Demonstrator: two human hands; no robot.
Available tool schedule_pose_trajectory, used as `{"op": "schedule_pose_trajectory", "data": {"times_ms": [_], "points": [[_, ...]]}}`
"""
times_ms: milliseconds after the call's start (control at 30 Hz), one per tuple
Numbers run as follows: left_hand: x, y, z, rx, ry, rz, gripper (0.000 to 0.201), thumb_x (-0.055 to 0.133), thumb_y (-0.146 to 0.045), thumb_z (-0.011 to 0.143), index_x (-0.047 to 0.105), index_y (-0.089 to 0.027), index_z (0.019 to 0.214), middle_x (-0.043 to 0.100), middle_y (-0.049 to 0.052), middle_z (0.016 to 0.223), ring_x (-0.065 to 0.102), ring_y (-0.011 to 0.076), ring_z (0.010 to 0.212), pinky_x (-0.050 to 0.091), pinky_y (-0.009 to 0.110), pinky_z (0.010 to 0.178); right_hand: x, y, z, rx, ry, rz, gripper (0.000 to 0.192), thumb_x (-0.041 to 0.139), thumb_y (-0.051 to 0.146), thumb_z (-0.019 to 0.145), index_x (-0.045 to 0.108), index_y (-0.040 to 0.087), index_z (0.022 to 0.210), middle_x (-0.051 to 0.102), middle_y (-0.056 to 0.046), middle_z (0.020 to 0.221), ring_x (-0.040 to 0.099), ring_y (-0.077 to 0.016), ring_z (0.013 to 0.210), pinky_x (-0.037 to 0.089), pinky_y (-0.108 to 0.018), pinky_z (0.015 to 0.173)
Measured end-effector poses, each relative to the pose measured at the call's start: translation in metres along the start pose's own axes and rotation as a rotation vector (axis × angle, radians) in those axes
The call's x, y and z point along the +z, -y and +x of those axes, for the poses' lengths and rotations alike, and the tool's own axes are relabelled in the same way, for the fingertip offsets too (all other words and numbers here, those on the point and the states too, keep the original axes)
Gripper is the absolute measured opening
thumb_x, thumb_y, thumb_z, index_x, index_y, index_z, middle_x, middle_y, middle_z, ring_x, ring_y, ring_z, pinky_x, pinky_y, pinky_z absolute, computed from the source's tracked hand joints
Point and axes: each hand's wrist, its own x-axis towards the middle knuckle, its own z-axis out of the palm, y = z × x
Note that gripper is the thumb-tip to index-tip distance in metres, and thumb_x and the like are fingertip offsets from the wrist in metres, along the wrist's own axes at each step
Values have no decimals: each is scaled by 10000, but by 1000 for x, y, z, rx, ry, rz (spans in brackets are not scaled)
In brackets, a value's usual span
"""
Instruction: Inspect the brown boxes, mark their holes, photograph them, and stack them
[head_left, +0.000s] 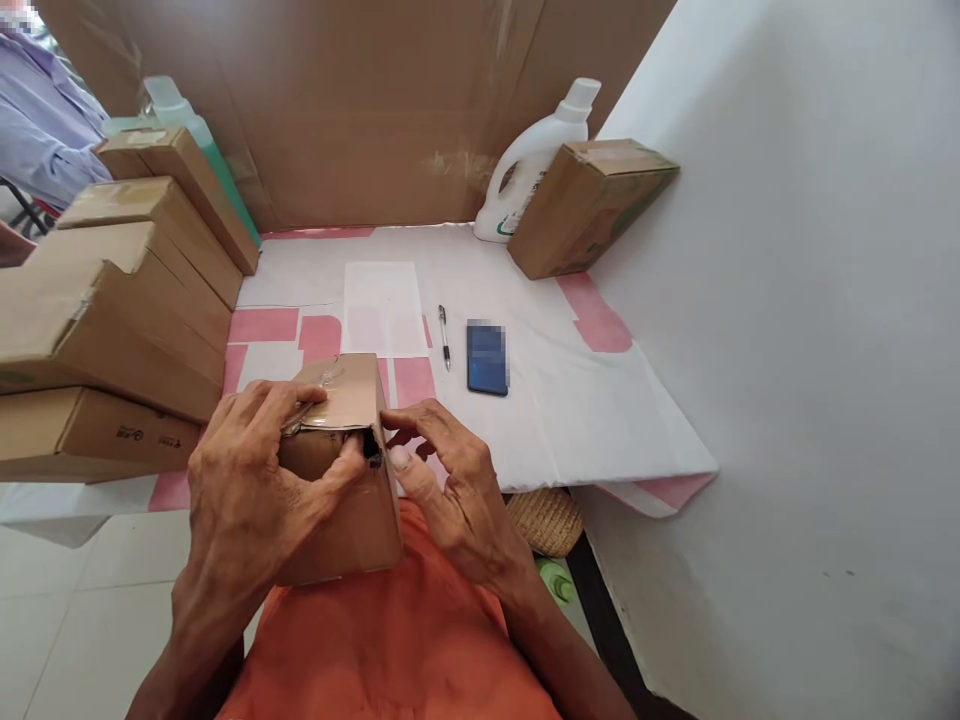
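Gripping carton (pixel 345 530): left hand (pixel 259 460) | right hand (pixel 454 485) loosely spread at its edge | boxes (pixel 150 330) stacked left | pen (pixel 444 337), phone (pixel 486 360) beyond

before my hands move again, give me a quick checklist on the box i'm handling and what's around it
1. Left hand on the cardboard box: ok, fingers on top, thumb at the opening.
2. Right hand at the box's right edge: ok; how firmly it grips, cannot tell.
3. Box fully open: not ok, only a dark gap shows near its upper right corner.
4. Contents identified: cannot tell, too dark inside.
5. Phone and pen apart from both hands: ok, both lie beyond the box.
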Motion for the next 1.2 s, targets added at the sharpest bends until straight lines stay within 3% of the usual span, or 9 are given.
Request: {"op": "schedule_pose_trajectory", "data": {"times_ms": [133, 200, 300, 433, 600, 733, 900, 1033, 1200], "points": [[5, -1, 7, 34, -29, 10, 252, 787, -322, 805, 742, -304, 1052, 777, 35, 1056, 682, 333, 997, 520, 465, 902, -20, -52, 34, 246, -127, -15, 543, 396, 650, 1112, 711, 208, 1109, 746, -62, 900, 720, -209, 756, 523, -304, 641], [6, 1, 14, 43, -30, -41, 222, 781, -362, 856, 766, -311, 1072, 785, 34, 1083, 690, 326, 1021, 531, 464, 922, -32, -83, 60, 442, -211, -371, 416, 484, 550, 1113, 692, 196, 1044, 736, -69, 841, 733, -247, 836, 536, -328, 747], [4, 10, 25, 30, 22, -174, 244, 717, -490, 959, 791, -301, 1095, 788, 40, 1113, 710, 305, 1044, 554, 445, 934, -43, -119, 98, 644, -219, -650, 233, 597, 348, 1075, 680, 143, 1148, 777, -181, 1047, 731, -344, 1111, 518, -407, 940], [-1, 28, 39, 25, 158, -351, 306, 626, -499, 1024, 796, -284, 1161, 794, 45, 1165, 732, 278, 1108, 588, 401, 960, -44, -141, 129, 718, -255, -630, 212, 636, 215, 1004, 677, 82, 1164, 751, -289, 1189, 702, -397, 1219, 499, -444, 995], [5, 38, 43, 2, 119, -426, 224, 686, -422, 1006, 824, -274, 1103, 818, 29, 1119, 750, 240, 1075, 604, 363, 959, -51, -151, 134, 700, -322, -488, 145, 674, 278, 918, 684, 135, 937, 771, -201, 903, 751, -332, 981, 530, -386, 852], [11, 36, 43, -23, 77, -487, 223, 716, -379, 992, 839, -279, 1149, 829, 26, 1147, 748, 228, 1098, 601, 368, 1007, -55, -129, 113, 590, -413, -283, 184, 572, 404, 949, 515, 245, 876, 696, -56, 768, 681, -208, 677, 497, -303, 602], [11, 34, 43, -16, 79, -508, 208, 706, -359, 994, 855, -276, 1113, 837, 28, 1106, 752, 233, 1082, 603, 377, 998, -32, -50, 63, 125, -442, 406, 305, 686, 457, 915, 428, 295, 909, 618, 57, 699, 562, -126, 501, 396, -219, 422], [10, 33, 39, 6, 75, -498, 203, 685, -350, 1011, 861, -277, 1081, 831, 27, 1055, 755, 222, 1030, 609, 351, 938, -4, -3, 29, -33, -380, 373, 179, 733, 425, 983, 625, 284, 1008, 638, 50, 694, 577, -117, 479, 431, -225, 398], [11, 30, 33, 29, 66, -501, 202, 673, -327, 1021, 856, -278, 1091, 829, 14, 1040, 750, 207, 981, 602, 341, 921, 20, 1, 19, -100, -402, 339, 144, 776, 393, 989, 779, 252, 1017, 687, 8, 761, 637, -130, 526, 483, -255, 413]]}}
